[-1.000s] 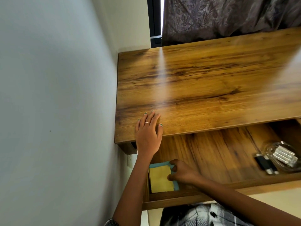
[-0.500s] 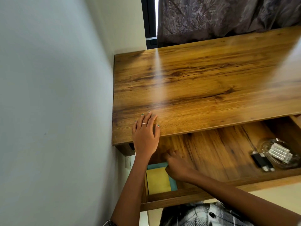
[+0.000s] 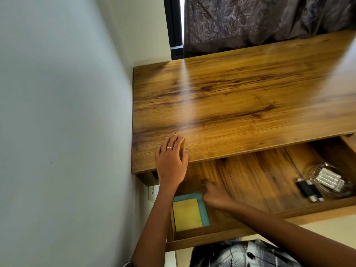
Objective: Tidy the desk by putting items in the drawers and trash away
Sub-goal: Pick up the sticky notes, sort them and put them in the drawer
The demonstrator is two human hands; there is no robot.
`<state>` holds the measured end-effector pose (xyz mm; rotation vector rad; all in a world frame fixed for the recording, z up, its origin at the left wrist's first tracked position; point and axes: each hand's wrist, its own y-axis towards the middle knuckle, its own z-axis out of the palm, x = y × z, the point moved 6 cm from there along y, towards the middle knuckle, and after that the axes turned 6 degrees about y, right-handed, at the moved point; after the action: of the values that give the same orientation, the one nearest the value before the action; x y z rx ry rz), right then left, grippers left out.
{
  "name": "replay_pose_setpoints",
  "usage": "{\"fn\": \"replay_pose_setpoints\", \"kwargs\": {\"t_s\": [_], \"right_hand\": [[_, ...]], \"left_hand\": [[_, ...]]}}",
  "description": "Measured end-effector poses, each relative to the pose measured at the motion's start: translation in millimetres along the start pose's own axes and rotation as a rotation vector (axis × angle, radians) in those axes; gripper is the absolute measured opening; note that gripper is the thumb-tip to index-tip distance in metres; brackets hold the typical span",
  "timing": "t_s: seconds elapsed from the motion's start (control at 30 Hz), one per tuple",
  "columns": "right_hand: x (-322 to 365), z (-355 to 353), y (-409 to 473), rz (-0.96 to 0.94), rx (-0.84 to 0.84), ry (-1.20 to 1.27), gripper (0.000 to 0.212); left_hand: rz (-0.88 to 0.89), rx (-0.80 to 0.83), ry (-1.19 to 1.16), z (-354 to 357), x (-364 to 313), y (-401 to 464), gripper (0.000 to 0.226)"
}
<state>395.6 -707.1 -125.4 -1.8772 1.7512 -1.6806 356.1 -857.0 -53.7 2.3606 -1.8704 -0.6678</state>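
While the drawer (image 3: 250,228) is standing open under the bench (image 3: 240,105), the left hand (image 3: 171,160) is resting flat, fingers straight, on the bench edge. The right hand (image 3: 213,195), blurred, grip unclear, is sitting just right of the yellow pad (image 3: 186,214) lying in the drawer's left end, long axis front-to-back.

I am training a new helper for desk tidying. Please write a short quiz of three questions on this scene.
1. True or false: the drawer is open.
2. Where does the left hand rest?
3. The yellow pad lies on: A) a teal pad B) the clear dish C) the desktop

Key: 1 true. 2 flat on the desktop's front edge. 3 A.
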Motion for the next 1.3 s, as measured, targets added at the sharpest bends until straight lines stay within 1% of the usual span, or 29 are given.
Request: {"fn": "replay_pose_setpoints", "kwargs": {"t_s": [0.07, 0.13, 0.17, 0.27, 0.33, 0.4, 0.47, 0.5, 0.6, 0.7, 0.83, 0.93, 1.03, 1.17, 1.23, 1.3], "right_hand": [[-10.0, -1.8, -8.8, 0.144, 0.028, 0.326, 0.056], [-11.3, 6.3, -19.3, 0.223, 0.085, 0.524, 0.055], [-10.7, 11.8, -23.3, 0.229, 0.111, 0.544, 0.059], [-2.7, 25.8, -28.0, 0.205, 0.184, 0.458, 0.077], [-1.5, 27.0, -26.2, 0.205, 0.205, 0.455, 0.081], [-5.0, 22.6, -25.1, 0.204, 0.201, 0.475, 0.07], [-9.6, 15.4, -25.8, 0.204, 0.159, 0.486, 0.057], [-11.2, 12.1, -26.7, 0.2, 0.142, 0.478, 0.054], [-14.8, 6.4, -30.8, 0.145, 0.111, 0.37, 0.055], [-18.4, 0.9, -40.1, 0.048, 0.074, 0.258, 0.056], [-25.8, -22.6, -58.2, -0.072, -0.046, 0.122, 0.047], [-29.2, -38.6, -71.0, -0.167, -0.136, -0.035, 0.04], [-34.8, -42.0, -77.0, -0.223, -0.186, -0.139, 0.033], [-38.7, -42.5, -79.3, -0.298, -0.182, -0.324, 0.029], [-42.7, -48.0, -80.7, -0.312, -0.204, -0.43, 0.026], [-48.7, -57.9, -83.9, -0.32, -0.247, -0.527, 0.024]], "left_hand": [[-0.001, 0.005, -0.004, 0.1, 0.3, 0.0, 0.041], [-0.003, 0.009, -0.002, 0.4, 0.6, -0.5, 0.042], [-0.004, 0.01, 0.001, 0.6, 0.7, -0.6, 0.042], [-0.006, 0.012, -0.003, 0.9, 0.5, -0.5, 0.041], [-0.004, 0.01, -0.003, 1.2, 0.7, -0.5, 0.04], [-0.002, 0.004, 0.0, 1.1, 0.6, -0.8, 0.04], [-0.002, 0.001, 0.001, 1.0, 0.9, -1.2, 0.04], [-0.002, 0.003, -0.001, 0.8, 0.9, -1.0, 0.041], [-0.003, 0.012, -0.002, 0.7, 0.5, -0.9, 0.041], [0.002, 0.037, 0.03, 2.7, -1.0, -1.8, 0.041], [-0.025, 0.095, 0.068, 8.0, -10.4, -1.5, 0.047], [-0.05, 0.125, 0.031, 7.2, -25.4, -12.3, 0.051], [-0.053, 0.165, 0.0, 5.1, -43.7, -37.4, 0.054], [-0.03, 0.229, -0.062, 4.0, -81.9, -80.6, 0.062], [-0.015, 0.283, -0.095, 8.9, -104.9, -107.6, 0.061], [0.015, 0.348, -0.094, 14.8, -126.5, -134.9, 0.054]]}}
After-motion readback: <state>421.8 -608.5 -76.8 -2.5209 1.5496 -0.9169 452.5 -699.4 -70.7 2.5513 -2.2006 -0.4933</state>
